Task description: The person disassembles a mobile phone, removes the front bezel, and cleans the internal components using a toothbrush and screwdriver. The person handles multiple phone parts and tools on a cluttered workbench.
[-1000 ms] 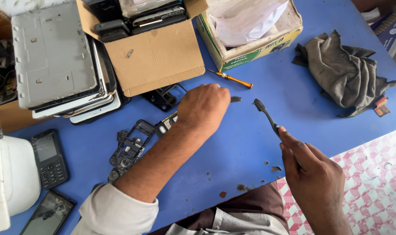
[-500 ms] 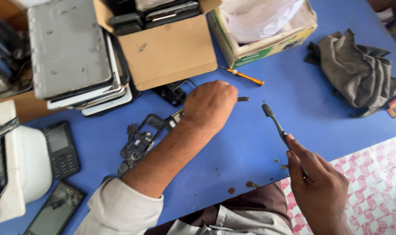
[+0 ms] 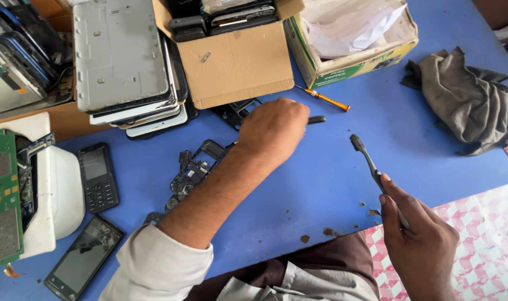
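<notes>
**Brush raised, small part hidden**

The right hand (image 3: pixel 418 239) grips a dark toothbrush (image 3: pixel 374 167), bristles up over the blue table (image 3: pixel 332 184); the left hand (image 3: pixel 273 129) curls knuckles-up on a dark part (image 3: pixel 316 119), mostly hidden; its grip is unclear; an orange screwdriver (image 3: pixel 325 99) lies just beyond.

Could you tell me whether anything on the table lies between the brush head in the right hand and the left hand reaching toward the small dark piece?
Nothing visible does. The right hand holds a dark brush with its head up; between it and the left hand lies only bare blue table. The orange screwdriver lies farther back, off that line.
</notes>
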